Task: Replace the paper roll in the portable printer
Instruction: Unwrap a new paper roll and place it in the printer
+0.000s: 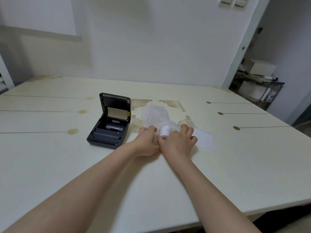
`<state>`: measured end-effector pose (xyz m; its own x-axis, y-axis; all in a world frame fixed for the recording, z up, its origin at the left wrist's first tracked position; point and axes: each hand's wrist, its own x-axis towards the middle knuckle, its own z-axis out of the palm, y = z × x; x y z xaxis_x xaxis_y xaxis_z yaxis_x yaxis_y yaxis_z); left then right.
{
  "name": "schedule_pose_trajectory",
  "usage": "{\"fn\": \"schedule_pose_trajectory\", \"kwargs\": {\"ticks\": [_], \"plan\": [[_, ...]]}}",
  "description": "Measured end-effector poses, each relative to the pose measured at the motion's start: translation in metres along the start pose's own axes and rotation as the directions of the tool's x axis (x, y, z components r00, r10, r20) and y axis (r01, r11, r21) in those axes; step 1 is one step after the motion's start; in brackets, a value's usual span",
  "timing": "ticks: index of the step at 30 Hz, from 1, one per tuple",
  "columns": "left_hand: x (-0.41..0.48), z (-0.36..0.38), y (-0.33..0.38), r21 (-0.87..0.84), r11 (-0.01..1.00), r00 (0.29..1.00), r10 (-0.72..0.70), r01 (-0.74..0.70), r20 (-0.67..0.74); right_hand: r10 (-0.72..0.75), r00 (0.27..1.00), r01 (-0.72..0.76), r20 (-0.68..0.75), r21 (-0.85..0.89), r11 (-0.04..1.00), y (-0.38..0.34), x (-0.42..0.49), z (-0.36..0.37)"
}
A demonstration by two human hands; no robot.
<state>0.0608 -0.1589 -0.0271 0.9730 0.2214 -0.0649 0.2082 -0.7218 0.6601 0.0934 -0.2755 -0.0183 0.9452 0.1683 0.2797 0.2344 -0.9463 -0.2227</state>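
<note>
Resting on the table (pixel 218 165), both hands meet just right of the printer (pixel 110 121). The left hand (pixel 148 140) and the right hand (pixel 178 140) touch each other and together grip a small white paper roll (pixel 164 132), fingers curled around it. The roll lies in a clear plastic bag (pixel 154 115) that spreads out behind the hands, near the printer. The printer sits with its lid standing open. A white sheet of paper (pixel 204 138) lies flat, farther right of the printer, beside the right hand
</note>
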Motion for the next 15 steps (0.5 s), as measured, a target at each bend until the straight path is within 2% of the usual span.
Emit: {"fn": "schedule_pose_trajectory", "kwargs": {"ticks": [2, 5, 8, 10, 12, 14, 15], "plan": [[-0.003, 0.0, 0.0, 0.003, 1.0, 1.0, -0.01, 0.01, 0.005, 0.014, 0.999, -0.013, -0.033, 0.049, 0.999, 0.0, 0.0, -0.001], [-0.005, -0.001, 0.004, 0.101, 0.995, 1.0, -0.015, 0.016, -0.005, 0.018, 0.991, 0.001, -0.135, 0.141, 0.99, 0.004, -0.001, -0.005], [-0.004, -0.009, 0.01, 0.168, 0.982, 0.996, -0.077, 0.084, -0.047, -0.052, 0.953, 0.142, -0.298, 0.29, 0.946, 0.013, -0.004, -0.011], [-0.003, -0.013, 0.013, 0.166, 0.982, 0.995, -0.085, 0.093, -0.05, -0.074, 0.934, 0.253, -0.348, 0.502, 0.827, 0.02, -0.008, -0.018], [-0.004, -0.014, 0.015, 0.048, 0.998, 0.995, -0.047, 0.051, -0.087, -0.03, 0.957, 0.243, -0.289, 0.74, 0.627, 0.024, -0.012, -0.027], [-0.008, -0.012, 0.018, -0.053, 0.998, 0.966, 0.023, -0.038, -0.256, 0.025, 0.981, 0.16, -0.195, 0.866, 0.474, 0.024, -0.013, -0.034], [-0.011, -0.01, 0.019, -0.08, 0.992, 0.921, 0.059, -0.097, -0.385, 0.046, 0.989, 0.112, -0.142, 0.912, 0.395, 0.023, -0.013, -0.035]]}}
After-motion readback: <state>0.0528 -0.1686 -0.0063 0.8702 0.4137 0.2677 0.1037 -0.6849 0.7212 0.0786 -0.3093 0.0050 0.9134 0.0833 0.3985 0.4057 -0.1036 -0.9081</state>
